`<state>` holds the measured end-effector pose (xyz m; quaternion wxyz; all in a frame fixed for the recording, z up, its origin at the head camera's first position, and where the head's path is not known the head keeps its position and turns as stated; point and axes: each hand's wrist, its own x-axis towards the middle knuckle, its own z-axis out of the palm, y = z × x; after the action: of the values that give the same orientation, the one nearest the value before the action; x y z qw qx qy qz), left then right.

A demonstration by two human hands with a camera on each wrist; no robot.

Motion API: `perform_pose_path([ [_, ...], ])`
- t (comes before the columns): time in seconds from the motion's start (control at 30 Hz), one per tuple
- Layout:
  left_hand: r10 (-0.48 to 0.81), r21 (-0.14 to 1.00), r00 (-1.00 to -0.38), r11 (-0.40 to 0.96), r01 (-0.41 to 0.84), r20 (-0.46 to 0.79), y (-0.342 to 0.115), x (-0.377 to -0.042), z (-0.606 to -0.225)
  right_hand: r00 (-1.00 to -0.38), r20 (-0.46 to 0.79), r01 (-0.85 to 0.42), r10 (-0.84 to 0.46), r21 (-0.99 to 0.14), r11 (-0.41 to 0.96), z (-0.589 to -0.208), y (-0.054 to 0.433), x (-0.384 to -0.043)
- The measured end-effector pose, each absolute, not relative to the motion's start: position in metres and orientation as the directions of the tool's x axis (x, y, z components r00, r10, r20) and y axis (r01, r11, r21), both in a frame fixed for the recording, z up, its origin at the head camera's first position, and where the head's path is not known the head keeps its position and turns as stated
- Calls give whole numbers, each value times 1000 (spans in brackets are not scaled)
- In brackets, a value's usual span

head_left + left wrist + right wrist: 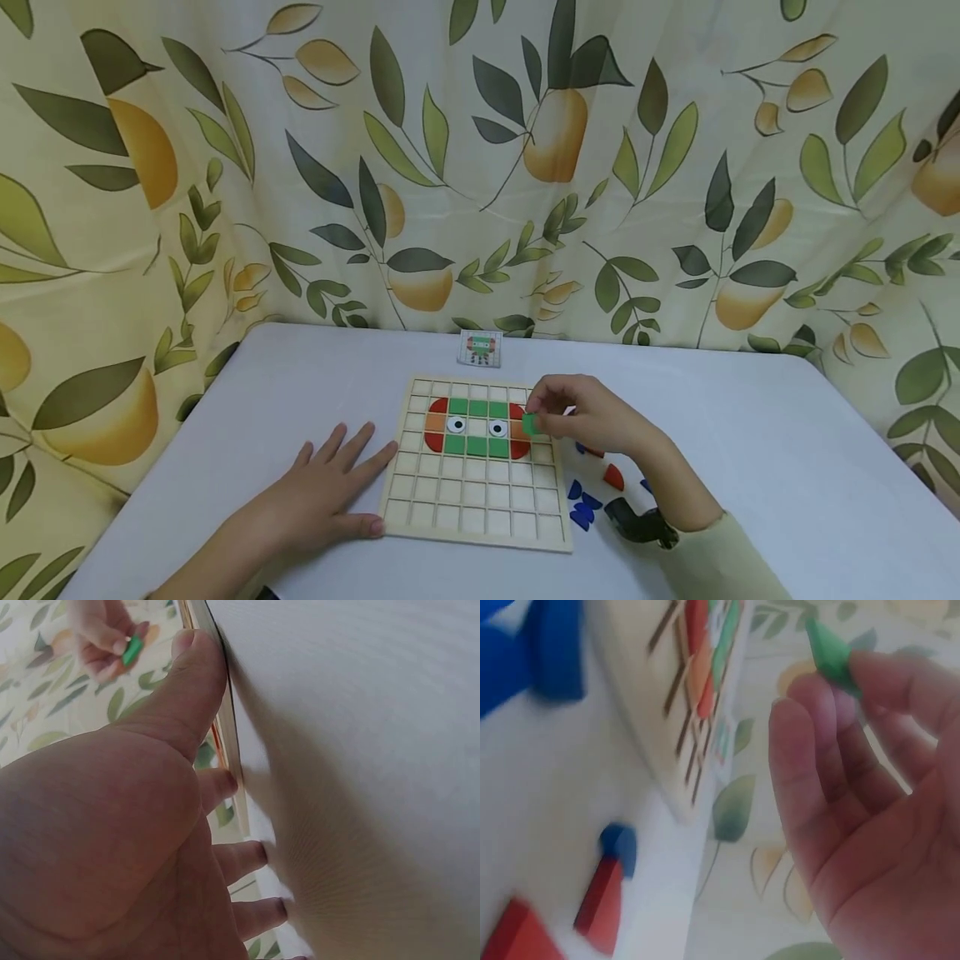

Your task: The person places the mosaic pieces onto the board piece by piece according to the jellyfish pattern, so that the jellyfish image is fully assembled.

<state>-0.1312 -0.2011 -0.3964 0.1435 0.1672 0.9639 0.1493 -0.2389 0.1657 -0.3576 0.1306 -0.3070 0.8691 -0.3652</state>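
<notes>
My right hand (592,412) pinches a green square tile (530,424) between thumb and fingers, above the right side of a wooden grid board (450,507). In the right wrist view the green tile (831,656) is held clear of the board. On the board's upper rows lie several green squares (477,407), red quarter-round pieces (435,441), orange pieces and two round eye tiles (456,425). My left hand (322,492) lies spread at the board's left edge, its thumb touching the lower left side. The left wrist view shows that thumb (196,675) against the edge.
Right of the board lie loose blue pieces (583,515) and a red quarter-round (613,477), some partly hidden by the right arm. A small picture card (480,348) stands behind the board. A leaf-patterned curtain (420,208) hangs behind the white table (322,367).
</notes>
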Motion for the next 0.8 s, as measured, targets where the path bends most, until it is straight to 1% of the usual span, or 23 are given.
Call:
perform_pose_path([
  [0.2,377,327,-904,896,301,-201,-203,-128,-395,-798,13,-413,-603,-739,532,-348,146,-239],
  [0.4,372,332,-904,897,292,-211,-203,-127,-395,-821,40,-400,-569,-752,525,-340,126,-241],
  [0.53,366,318,-909,902,293,-198,-204,-127,-396,-837,21,-354,-546,-783,512,-341,118,-240],
  [0.63,375,316,-908,898,306,-185,-204,-127,-397,-838,-11,-326,-545,-791,518,-346,117,-238],
  [0.8,381,309,-906,897,314,-184,-203,-128,-397,-814,1,-373,-582,-768,520,-355,117,-237],
])
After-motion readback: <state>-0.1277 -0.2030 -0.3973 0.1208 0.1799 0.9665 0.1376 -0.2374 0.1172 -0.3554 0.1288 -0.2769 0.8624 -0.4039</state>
